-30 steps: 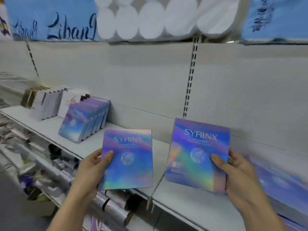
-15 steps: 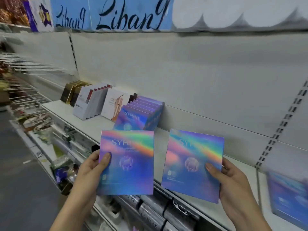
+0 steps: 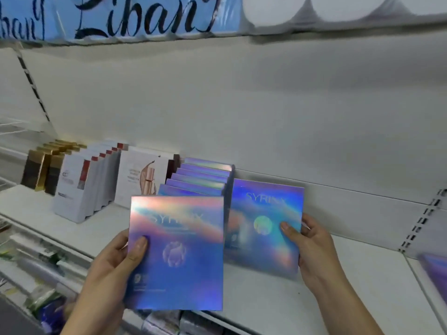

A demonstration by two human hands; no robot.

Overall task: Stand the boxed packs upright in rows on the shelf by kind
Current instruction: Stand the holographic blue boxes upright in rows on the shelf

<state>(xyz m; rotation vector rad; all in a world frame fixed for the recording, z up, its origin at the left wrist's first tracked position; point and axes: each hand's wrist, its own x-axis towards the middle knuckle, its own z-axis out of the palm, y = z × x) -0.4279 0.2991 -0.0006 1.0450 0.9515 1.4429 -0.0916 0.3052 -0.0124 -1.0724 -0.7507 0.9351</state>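
My left hand (image 3: 116, 259) grips a flat iridescent blue-purple SYRINX box (image 3: 179, 257) by its left edge, upright, just in front of the shelf's front edge. My right hand (image 3: 312, 247) holds a second identical SYRINX box (image 3: 263, 228) by its right edge, upright over the white shelf (image 3: 266, 298), immediately right of a standing row of several like boxes (image 3: 200, 177). The left box covers the front of that row.
Left of the SYRINX row stand a pink-and-white box (image 3: 142, 177), a row of white boxes with red marks (image 3: 84, 184) and gold-black boxes (image 3: 41, 168). More blue boxes (image 3: 435, 269) lie at the far right. Above is a shelf of wrapped paper rolls (image 3: 145, 18). Lower shelves hold goods.
Both hands carried their boxes left along the shelf to the standing SYRINX row. The right box now sits beside the row's right end; the left box is in front of it.
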